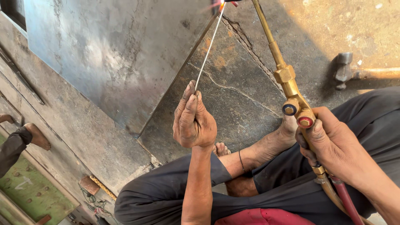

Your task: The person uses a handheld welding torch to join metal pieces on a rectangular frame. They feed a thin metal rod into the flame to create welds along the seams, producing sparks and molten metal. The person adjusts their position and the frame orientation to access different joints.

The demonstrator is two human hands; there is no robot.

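Head view: left hand (194, 121) at frame centre, fingers pressed together and pinched on the lower end of a thin filler rod (209, 46), thumb side up, so the grip sits far back from the hot end. Rod's long axis runs from the fingertips at centre up and slightly right to the top edge, tip pointing at a small orange-pink glow (220, 5) on the edge of the steel sheet (112, 54) that fills the upper left. Right hand (333, 146) at lower right, closed around the brass gas torch (287, 79) just below its two valve knobs (one blue-faced, one red-faced), thumb near the red one, likely kept there for quick flame adjustment. Torch's long axis goes from the hand up and left to the top edge, nozzle end cut off by the frame, so rod and torch converge on the same spot at top centre. Red hose (346, 203) leaves the torch base toward the bottom right. Person sits low with knees bent, bare foot (287, 127) on the cracked concrete floor (237, 96) beside the sheet's lower edge. Hammer head (343, 71) lies on the floor at upper right, well apart from both hands. Another person's foot (37, 135) shows at the left edge.
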